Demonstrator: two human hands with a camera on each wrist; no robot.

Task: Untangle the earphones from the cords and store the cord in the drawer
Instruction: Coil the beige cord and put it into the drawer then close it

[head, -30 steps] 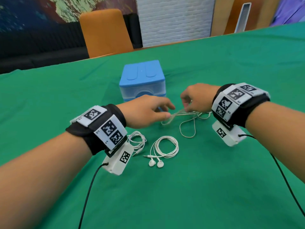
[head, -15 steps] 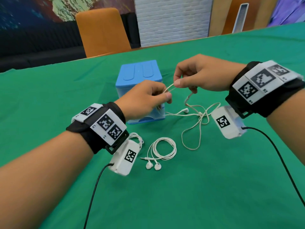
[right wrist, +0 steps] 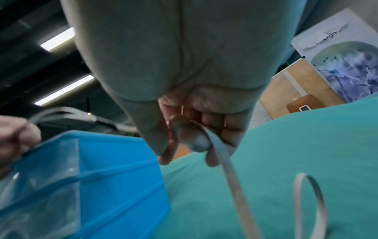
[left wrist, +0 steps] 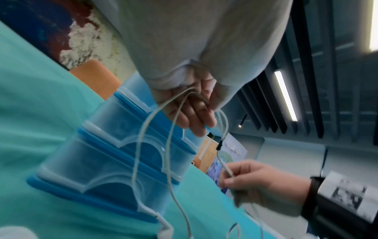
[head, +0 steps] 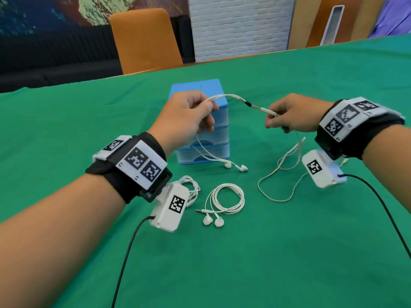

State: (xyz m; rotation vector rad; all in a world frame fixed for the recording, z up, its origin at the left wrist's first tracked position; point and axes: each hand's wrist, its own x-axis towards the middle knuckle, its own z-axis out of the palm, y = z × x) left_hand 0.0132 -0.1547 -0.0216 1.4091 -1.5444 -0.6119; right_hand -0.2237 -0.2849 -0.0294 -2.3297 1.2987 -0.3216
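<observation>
A white earphone cord (head: 235, 97) stretches in the air between both hands, in front of the blue drawer box (head: 213, 138). My left hand (head: 189, 116) pinches the split end; two wires hang from it to a pair of earbuds (head: 236, 166) lying on the green cloth. My right hand (head: 287, 117) pinches the cord by its junction piece (head: 268, 111), and the rest drops from it in a loose loop (head: 278, 187). In the left wrist view the two wires (left wrist: 155, 145) hang past the drawer fronts (left wrist: 114, 165). The right wrist view shows the cord (right wrist: 231, 171) leaving my curled fingers (right wrist: 192, 137).
A coiled white earphone set (head: 224, 200) lies on the green table (head: 244, 263) near me, and another white coil (head: 191, 185) sits partly under my left wrist camera. An orange chair (head: 144, 38) stands behind the table's far edge.
Both hands lifted the tangled earphone off the cloth and then moved apart. The cord now hangs stretched between them, with the earbuds drawn out to the left side.
</observation>
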